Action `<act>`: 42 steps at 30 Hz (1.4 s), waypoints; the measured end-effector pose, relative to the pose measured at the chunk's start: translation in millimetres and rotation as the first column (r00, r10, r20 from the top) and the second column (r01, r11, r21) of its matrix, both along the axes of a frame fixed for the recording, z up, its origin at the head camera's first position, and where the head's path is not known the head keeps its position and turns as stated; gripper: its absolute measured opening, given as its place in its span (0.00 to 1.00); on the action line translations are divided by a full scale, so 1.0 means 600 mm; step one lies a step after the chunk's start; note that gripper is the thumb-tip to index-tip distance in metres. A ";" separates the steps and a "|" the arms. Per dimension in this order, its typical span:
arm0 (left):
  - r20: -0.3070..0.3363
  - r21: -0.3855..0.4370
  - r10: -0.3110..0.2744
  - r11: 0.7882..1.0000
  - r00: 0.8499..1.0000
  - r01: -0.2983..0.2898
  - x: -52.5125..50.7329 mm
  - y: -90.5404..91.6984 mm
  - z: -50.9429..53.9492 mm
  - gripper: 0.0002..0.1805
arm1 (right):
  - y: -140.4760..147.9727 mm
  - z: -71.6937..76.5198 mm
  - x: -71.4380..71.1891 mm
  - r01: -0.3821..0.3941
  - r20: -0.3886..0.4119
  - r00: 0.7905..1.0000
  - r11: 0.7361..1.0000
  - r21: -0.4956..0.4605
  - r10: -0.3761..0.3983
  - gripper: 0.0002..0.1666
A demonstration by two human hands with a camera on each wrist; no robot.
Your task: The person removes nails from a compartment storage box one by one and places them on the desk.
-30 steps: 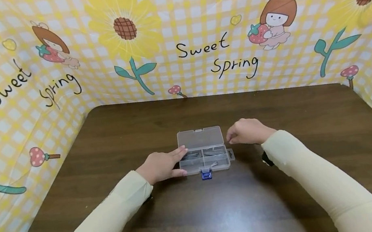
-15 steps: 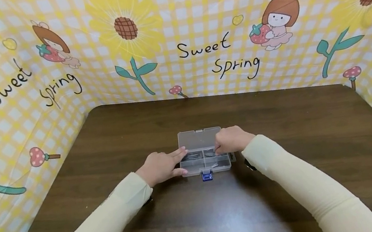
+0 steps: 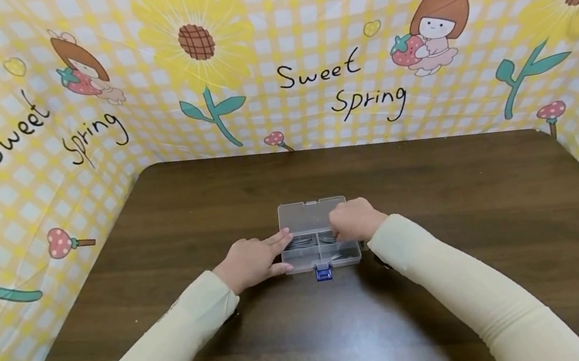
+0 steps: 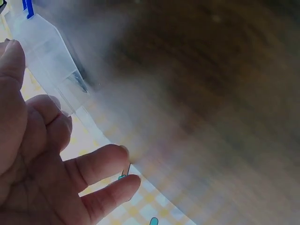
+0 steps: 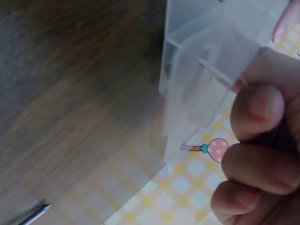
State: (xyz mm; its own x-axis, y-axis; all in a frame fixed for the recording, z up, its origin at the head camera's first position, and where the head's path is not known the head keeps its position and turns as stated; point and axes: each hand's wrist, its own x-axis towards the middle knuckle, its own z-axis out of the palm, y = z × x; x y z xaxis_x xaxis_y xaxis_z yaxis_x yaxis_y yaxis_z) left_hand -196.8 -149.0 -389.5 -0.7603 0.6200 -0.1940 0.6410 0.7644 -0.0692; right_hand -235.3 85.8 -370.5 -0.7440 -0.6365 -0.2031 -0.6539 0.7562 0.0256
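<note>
A clear plastic box with compartments lies in the middle of the table, its lid raised at the back. Thin nail-like metal pieces fill part of the back compartments, and a few smaller ones lie at front right. My left hand rests against the box's left side, fingers extended, thumb at the front corner. My right hand reaches into the back right compartment. Its outer fingers are curled in the right wrist view; what its thumb and index fingertip touch is hidden.
A blue latch sticks out from the box's front. In the right wrist view a pointed metallic rod shows at lower left. Patterned cloth stands behind and beside the brown table.
My right hand has moved left from beside the box into its back right compartment, and shifts slightly further left. My left hand stays at the box's left side.
</note>
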 end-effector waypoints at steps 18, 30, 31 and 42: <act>0.098 0.015 0.050 0.999 0.994 -0.051 0.008 0.012 -0.001 0.37 | 0.002 -0.018 0.011 -0.036 -0.073 0.997 0.999 -0.013 0.035 0.19; 0.091 0.015 0.034 0.999 0.995 -0.035 0.010 0.002 0.006 0.37 | 0.004 -0.020 0.003 -0.060 0.007 0.998 0.995 -0.085 0.061 0.26; 0.082 0.018 0.027 0.999 0.996 -0.029 0.009 0.002 0.007 0.37 | 0.005 -0.018 0.001 -0.063 0.019 0.998 0.994 -0.090 0.065 0.26; 0.084 0.019 0.026 0.999 0.996 -0.028 0.000 0.006 0.012 0.38 | 0.010 0.012 -0.015 -0.048 0.154 0.986 0.991 -0.122 0.067 0.25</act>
State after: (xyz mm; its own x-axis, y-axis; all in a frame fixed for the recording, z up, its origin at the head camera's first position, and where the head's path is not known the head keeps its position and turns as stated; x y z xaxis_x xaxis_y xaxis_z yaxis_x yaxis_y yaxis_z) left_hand -196.6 -145.4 -382.1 -0.7582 0.6041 -0.2455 0.6233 0.7820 -0.0006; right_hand -244.3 91.7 -363.4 -0.6700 -0.7037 -0.2362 -0.6852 0.7087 -0.1680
